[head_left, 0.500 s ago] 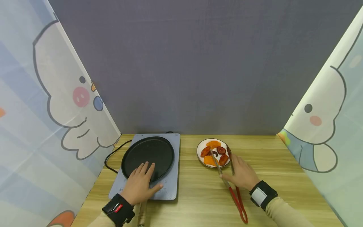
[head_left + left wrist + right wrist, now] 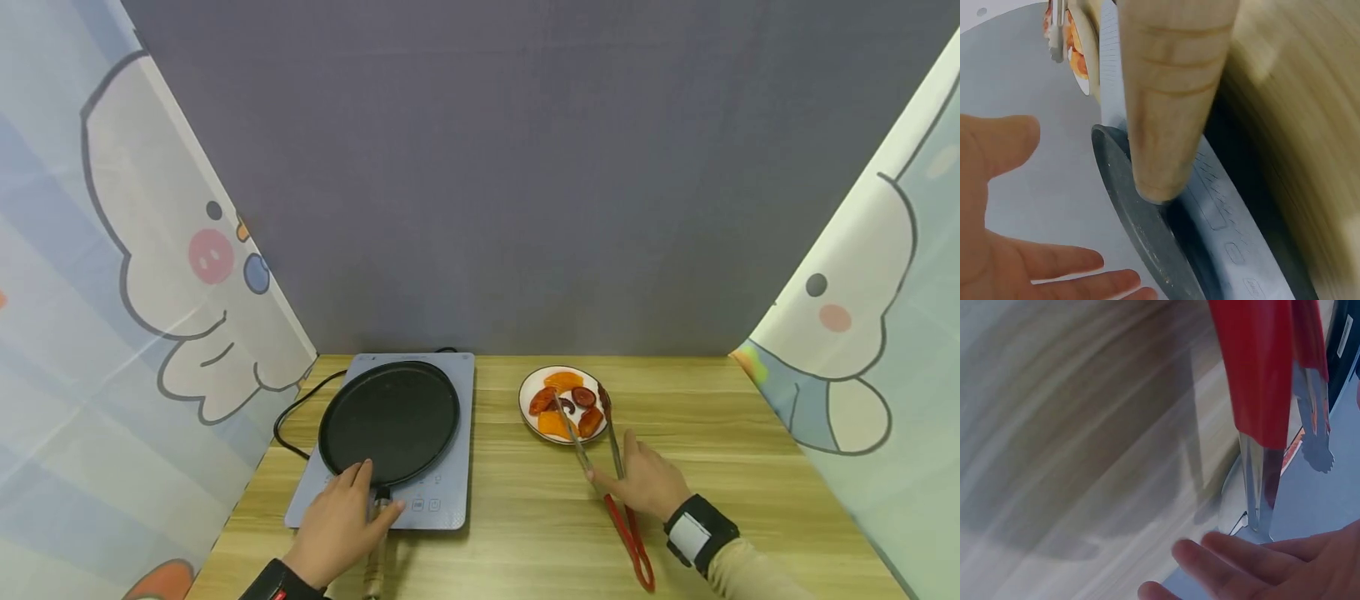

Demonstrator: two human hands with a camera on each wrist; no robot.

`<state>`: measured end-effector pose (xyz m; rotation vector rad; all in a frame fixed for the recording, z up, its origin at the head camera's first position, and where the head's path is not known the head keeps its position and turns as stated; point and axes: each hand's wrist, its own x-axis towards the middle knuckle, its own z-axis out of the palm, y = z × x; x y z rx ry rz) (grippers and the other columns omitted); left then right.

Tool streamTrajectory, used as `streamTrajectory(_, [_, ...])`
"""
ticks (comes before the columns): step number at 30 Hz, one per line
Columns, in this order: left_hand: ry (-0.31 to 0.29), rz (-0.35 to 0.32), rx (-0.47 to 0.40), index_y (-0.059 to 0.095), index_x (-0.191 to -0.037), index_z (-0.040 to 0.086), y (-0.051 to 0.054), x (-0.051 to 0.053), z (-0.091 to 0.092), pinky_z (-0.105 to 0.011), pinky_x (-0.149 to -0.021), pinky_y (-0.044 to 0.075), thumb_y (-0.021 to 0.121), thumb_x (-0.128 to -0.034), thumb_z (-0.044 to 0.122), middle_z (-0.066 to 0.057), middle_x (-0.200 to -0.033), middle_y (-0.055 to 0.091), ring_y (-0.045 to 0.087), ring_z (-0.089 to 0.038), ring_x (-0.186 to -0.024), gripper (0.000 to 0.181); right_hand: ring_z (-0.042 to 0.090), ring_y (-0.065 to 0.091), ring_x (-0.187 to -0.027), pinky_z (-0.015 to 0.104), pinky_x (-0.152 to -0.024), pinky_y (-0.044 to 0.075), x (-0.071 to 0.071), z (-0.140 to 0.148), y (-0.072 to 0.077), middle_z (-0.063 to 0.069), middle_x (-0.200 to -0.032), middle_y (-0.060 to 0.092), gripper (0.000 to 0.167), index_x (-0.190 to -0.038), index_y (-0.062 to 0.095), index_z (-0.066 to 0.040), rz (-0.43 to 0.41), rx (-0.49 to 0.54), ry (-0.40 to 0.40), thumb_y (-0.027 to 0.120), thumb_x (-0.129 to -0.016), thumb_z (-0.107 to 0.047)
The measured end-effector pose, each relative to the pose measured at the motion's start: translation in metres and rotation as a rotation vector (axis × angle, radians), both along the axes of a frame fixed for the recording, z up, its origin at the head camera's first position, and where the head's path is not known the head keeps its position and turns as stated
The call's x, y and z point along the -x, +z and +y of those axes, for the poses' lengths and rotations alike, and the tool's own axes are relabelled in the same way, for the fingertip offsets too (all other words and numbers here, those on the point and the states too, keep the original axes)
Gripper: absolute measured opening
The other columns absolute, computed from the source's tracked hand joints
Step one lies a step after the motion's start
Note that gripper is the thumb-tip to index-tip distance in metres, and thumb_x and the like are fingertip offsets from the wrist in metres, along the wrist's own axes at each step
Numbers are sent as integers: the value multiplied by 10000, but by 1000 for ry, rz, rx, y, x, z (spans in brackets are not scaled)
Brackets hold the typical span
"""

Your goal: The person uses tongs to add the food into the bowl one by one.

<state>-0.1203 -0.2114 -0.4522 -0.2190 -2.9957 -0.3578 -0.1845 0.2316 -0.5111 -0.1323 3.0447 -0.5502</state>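
Note:
A flat black frying pan (image 2: 390, 421) sits on a grey induction cooker (image 2: 462, 475), its wooden handle (image 2: 375, 562) towards me. Over that handle hovers my left hand (image 2: 337, 521), fingers spread and holding nothing; the left wrist view shows a gap between hand (image 2: 1029, 256) and handle (image 2: 1172, 94). Red-handled metal tongs (image 2: 632, 542) stand with their tips at a white plate (image 2: 525, 414) of food pieces. Beside the tongs is my right hand (image 2: 651, 483), fingers fairly straight, thumb near one metal arm. Whether it touches them is unclear.
Orange slices (image 2: 555, 425) and reddish-brown pieces (image 2: 583, 397) lie on the plate. A black cable (image 2: 288, 408) leaves the cooker's left side. A grey backdrop (image 2: 480, 208) and printed side curtains (image 2: 150, 250) border the wooden table (image 2: 517, 533).
My left hand has drawn back from above the pan towards its handle. My right hand has shifted slightly down along the tongs. Pan, plate and tongs stay put.

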Motion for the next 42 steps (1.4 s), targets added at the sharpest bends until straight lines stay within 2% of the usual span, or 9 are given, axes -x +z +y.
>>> streamTrajectory(4, [62, -44, -9, 595, -1117, -107, 2, -7, -3, -499, -669, 504, 652, -793, 627, -217, -1025, 615, 618, -369, -862, 804, 421, 619, -927, 511, -658, 508, -5, 0, -1, 362, -1142, 561, 1155, -1342, 309, 212, -54, -8, -17, 589, -752, -740])
streamTrajectory(8, [123, -129, -48, 622, -994, -53, 1, -10, -6, -431, -532, 465, 604, -781, 695, -106, -832, 615, 600, -256, -677, 778, 387, 624, -889, 510, -643, 501, -8, -1, -4, 301, -1063, 606, 1125, -1322, 363, 195, -52, -18, -30, 607, -739, -736])
streamTrajectory(11, [161, -190, -81, 623, -918, -1, -2, -11, -9, -411, -507, 446, 585, -804, 684, -61, -752, 603, 571, -219, -611, 696, 347, 628, -851, 493, -615, 499, -9, -1, -7, 236, -995, 632, 1090, -1296, 415, 181, -42, -33, -37, 605, -740, -737])
streamTrajectory(15, [190, -221, -122, 566, -735, 62, -8, -16, -13, -355, -480, 392, 579, -835, 648, -24, -639, 532, 504, -176, -539, 594, 283, 623, -776, 458, -568, 492, -8, -2, -10, 166, -901, 635, 1080, -1274, 441, 176, -61, -40, -42, 602, -735, -746])
streamTrajectory(22, [244, -312, -172, 492, -591, 102, -20, -25, -14, -325, -480, 322, 545, -856, 646, -11, -548, 459, 432, -168, -502, 607, 197, 544, -624, 380, -497, 436, -10, -4, -10, 85, -733, 570, 1038, -1240, 465, 176, -92, -27, -54, 645, -728, -709])
streamTrajectory(26, [247, -347, -180, 503, -550, 111, -28, -27, -14, -320, -480, 312, 551, -862, 625, -9, -519, 456, 426, -167, -489, 603, 187, 509, -578, 352, -464, 395, -13, -6, -9, 54, -681, 526, 940, -1180, 502, 146, -105, -6, -60, 659, -747, -673])
streamTrajectory(31, [249, -401, -262, 545, -552, 112, -33, -29, -14, -321, -496, 332, 563, -881, 575, -2, -528, 484, 441, -167, -506, 568, 190, 492, -545, 345, -441, 368, -15, -8, -9, 43, -653, 499, 806, -1069, 533, 84, -122, 6, -69, 643, -773, -658])
streamTrajectory(36, [190, -442, -412, 627, -616, 101, -39, -29, -17, -308, -531, 383, 567, -905, 525, 22, -570, 531, 476, -149, -552, 517, 189, 489, -530, 334, -431, 359, -17, -9, -10, 45, -640, 496, 773, -1038, 544, 64, -146, 0, -86, 634, -780, -659])
streamTrajectory(42, [114, -468, -608, 605, -641, 75, -46, -30, -22, -273, -512, 369, 567, -929, 448, 30, -558, 500, 475, -146, -555, 473, 186, 480, -506, 324, -422, 340, -23, -11, -6, 38, -621, 494, 600, -845, 519, -36, -150, 21, -82, 679, -769, -608])
